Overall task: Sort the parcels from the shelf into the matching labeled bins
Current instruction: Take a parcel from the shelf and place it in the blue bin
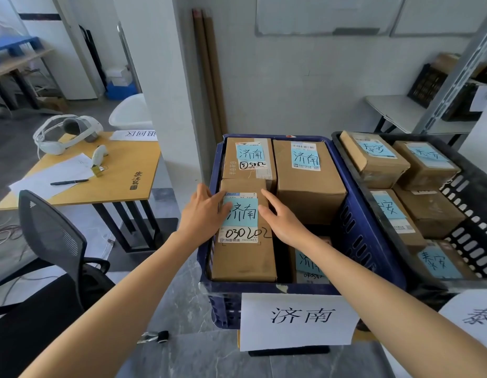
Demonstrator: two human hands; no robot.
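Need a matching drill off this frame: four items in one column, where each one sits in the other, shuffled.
Items
1. parcel marked 030202
2. black bin
3. white headset
4. black pen

Places
A. right of the blue bin
B. lying on white paper
C. in the blue bin, left hand and right hand on it
D. far corner of the wooden table

Pairs: 1-C, 2-A, 3-D, 4-B
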